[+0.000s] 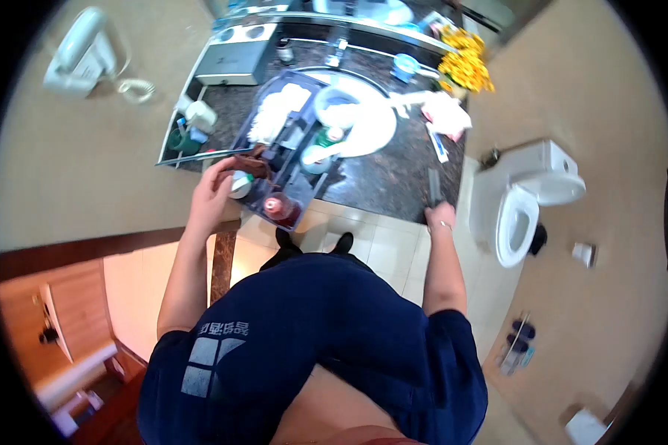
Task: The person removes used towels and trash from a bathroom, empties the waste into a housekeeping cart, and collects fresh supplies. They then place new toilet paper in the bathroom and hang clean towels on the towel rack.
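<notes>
My left hand [212, 191] is at the near-left side of a dark caddy tray [293, 189], with its fingers closed at the edge of a crumpled brown cloth [252, 165]. Beside those fingers is a white-and-green bottle [240, 184]. A red-capped bottle [276, 207] stands in the tray's near end, and white folded items [278, 111] fill its far end. Over the counter's front right edge, my right hand [439, 214] is closed round a flat dark-grey strip [433, 185], too blurred to name.
The tray rests on a dark stone counter [371, 182] beside a white sink [378, 126]. A toothpaste tube [437, 144], crumpled white cloth [447, 113] and yellow flowers [465, 63] are at the right. A grey box [234, 59] stands back left. A toilet [518, 222] is to the right.
</notes>
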A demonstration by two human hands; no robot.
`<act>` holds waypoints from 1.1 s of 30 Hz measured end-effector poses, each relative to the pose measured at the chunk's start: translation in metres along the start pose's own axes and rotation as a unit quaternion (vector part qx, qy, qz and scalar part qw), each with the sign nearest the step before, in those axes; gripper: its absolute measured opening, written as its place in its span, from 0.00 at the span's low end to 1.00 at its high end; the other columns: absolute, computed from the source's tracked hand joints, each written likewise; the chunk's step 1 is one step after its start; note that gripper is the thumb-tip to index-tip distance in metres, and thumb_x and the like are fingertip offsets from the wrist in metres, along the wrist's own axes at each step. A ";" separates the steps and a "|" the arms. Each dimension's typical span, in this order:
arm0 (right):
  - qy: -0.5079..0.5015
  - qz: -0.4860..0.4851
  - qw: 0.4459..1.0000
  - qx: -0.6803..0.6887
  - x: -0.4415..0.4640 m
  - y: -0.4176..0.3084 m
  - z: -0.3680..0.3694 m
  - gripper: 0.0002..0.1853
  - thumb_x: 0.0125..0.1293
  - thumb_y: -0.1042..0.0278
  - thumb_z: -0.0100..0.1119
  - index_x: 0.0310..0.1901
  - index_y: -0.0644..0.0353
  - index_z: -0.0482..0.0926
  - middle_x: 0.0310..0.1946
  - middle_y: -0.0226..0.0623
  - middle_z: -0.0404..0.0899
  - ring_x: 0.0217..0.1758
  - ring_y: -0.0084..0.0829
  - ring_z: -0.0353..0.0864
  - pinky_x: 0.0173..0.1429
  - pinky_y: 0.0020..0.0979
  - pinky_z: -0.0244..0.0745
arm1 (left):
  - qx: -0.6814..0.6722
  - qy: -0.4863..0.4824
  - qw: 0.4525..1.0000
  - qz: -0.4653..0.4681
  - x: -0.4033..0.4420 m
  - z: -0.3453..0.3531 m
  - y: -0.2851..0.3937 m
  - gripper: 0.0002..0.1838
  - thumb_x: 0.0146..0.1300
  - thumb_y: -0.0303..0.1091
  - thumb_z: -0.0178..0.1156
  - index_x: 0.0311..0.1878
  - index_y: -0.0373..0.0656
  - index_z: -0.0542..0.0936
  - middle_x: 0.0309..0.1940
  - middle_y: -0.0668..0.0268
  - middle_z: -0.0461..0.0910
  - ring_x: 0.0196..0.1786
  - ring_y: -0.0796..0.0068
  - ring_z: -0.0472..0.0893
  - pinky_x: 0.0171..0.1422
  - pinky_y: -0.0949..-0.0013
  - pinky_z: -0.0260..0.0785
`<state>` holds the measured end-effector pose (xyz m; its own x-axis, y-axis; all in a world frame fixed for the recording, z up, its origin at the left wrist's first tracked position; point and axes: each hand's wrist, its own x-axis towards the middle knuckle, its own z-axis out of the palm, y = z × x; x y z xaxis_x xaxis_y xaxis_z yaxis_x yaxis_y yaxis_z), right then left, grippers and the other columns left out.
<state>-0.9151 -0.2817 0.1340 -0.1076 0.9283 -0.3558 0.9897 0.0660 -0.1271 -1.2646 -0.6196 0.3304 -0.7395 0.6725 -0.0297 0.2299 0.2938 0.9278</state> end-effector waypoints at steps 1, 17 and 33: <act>0.011 -0.019 1.000 -0.014 -0.001 0.003 0.006 0.17 0.47 0.63 0.59 0.38 0.65 0.78 0.42 0.53 0.77 0.45 0.48 0.76 0.52 0.40 0.72 | 0.012 -0.007 1.000 -0.004 -0.001 -0.006 -0.007 0.17 0.63 0.25 0.50 0.56 0.39 0.70 0.49 0.63 0.73 0.50 0.75 0.74 0.54 0.74 0.66; -0.031 -0.313 0.839 0.444 -0.149 -0.272 -0.090 0.08 0.63 0.76 0.54 0.43 0.66 0.74 0.31 0.35 0.80 0.35 0.20 0.79 0.40 0.19 0.72 | -0.026 -0.067 0.984 0.162 0.045 -0.111 -0.070 0.11 0.62 0.21 0.48 0.45 0.36 0.76 0.44 0.59 0.77 0.49 0.65 0.76 0.55 0.67 0.66; 0.020 -0.363 0.871 0.332 -0.029 -0.668 0.008 0.23 0.53 0.67 0.62 0.53 0.56 0.74 0.46 0.51 0.74 0.50 0.46 0.75 0.55 0.36 0.70 | 0.040 -0.106 0.993 0.026 0.055 -0.195 -0.132 0.10 0.58 0.19 0.51 0.41 0.38 0.78 0.39 0.58 0.79 0.44 0.61 0.78 0.49 0.68 0.68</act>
<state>-1.5740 -0.3562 0.2217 -0.6649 0.7435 0.0715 0.3885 0.4261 -0.8170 -1.4591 -0.7542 0.2791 -0.5765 0.8143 -0.0675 0.3203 0.3011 0.8982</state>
